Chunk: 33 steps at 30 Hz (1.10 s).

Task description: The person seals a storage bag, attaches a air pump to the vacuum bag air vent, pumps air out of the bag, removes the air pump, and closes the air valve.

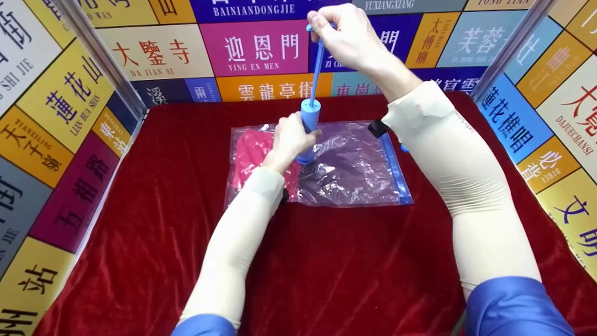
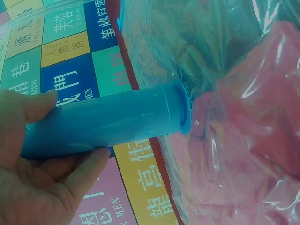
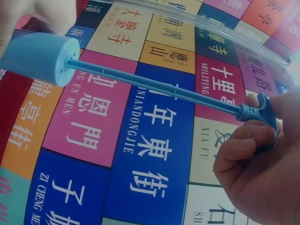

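Observation:
A blue hand pump point(image 1: 310, 112) stands nearly upright on a clear plastic bag point(image 1: 350, 172), its base against the film. My left hand point(image 1: 291, 137) grips the pump's barrel point(image 2: 112, 117), thumb on one side and fingers on the other. High above, my right hand point(image 1: 347, 35) holds the T-shaped handle point(image 3: 265, 115) with fingers curled round it. The thin rod point(image 3: 154, 86) is drawn far out of the barrel. Inside the bag's left part lies a pink folded cloth item point(image 1: 252, 149); its exact kind cannot be told.
A blue zip strip point(image 1: 395, 168) runs along the bag's right edge. Beyond it, a small blue piece point(image 1: 404, 148) is partly hidden by my right sleeve. Dark red cloth point(image 1: 326, 261) covers the table, and panels with printed signs point(image 1: 261, 46) wall the back and sides.

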Tool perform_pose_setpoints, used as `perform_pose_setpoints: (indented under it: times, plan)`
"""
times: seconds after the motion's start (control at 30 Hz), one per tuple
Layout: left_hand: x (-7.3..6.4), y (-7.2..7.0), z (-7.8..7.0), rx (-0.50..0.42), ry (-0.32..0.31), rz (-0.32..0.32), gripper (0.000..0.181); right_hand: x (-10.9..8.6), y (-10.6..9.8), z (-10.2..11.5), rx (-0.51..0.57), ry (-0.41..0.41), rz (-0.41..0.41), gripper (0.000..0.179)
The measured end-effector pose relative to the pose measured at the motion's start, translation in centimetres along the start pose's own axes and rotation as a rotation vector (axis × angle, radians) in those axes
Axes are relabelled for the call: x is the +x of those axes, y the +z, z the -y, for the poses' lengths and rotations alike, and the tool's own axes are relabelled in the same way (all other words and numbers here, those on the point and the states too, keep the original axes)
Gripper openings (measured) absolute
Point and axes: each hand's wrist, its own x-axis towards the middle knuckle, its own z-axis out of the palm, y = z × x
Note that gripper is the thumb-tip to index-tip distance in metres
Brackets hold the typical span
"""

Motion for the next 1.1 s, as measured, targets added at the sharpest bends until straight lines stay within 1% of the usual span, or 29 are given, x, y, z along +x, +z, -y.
perform_pose_setpoints:
  times: [0.43,0.6,0.8,0.97,1.1]
  plan:
    - [0.2,0.3,0.2,-0.034,-0.006,-0.001,0.047,-0.1,2.2,-1.6,-0.062,0.057,0.121,0.041]
    - [0.1,0.3,0.2,-0.025,-0.002,-0.011,0.047,-0.3,3.1,-2.1,-0.08,0.038,0.156,0.042]
    - [0.1,0.5,0.3,-0.01,0.013,-0.021,0.046,-0.7,4.5,-3.5,-0.098,0.027,0.207,0.044]
    - [0.1,0.4,0.4,0.012,0.036,-0.039,0.044,-1.0,5.5,-4.3,-0.101,0.014,0.23,0.046]
    - [0.2,0.3,0.4,0.023,0.055,-0.051,0.045,-1.1,6.4,-5.1,-0.115,-0.013,0.237,0.044]
